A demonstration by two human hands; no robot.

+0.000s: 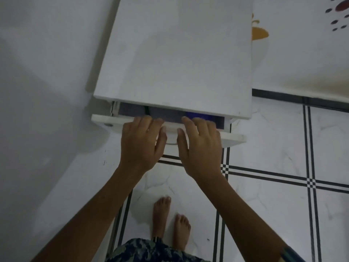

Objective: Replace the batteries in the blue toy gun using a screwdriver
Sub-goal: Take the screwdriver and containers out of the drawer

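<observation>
A white cabinet (175, 53) stands in front of me with its top drawer (105, 121) pulled out a narrow gap. Inside the gap a blue object (203, 116) shows at the right and a thin dark green thing (147, 110) near the left; I cannot tell what they are. My left hand (141, 142) and my right hand (200, 146) lie side by side on the drawer's front edge, fingers spread flat over it and fingertips reaching into the gap. No screwdriver or batteries are visible.
A white wall (41, 72) is close on the left of the cabinet. A bed with a printed sheet (302, 44) lies at the right. The floor (273, 157) is white tile with black lines. My bare feet (170, 218) stand below the drawer.
</observation>
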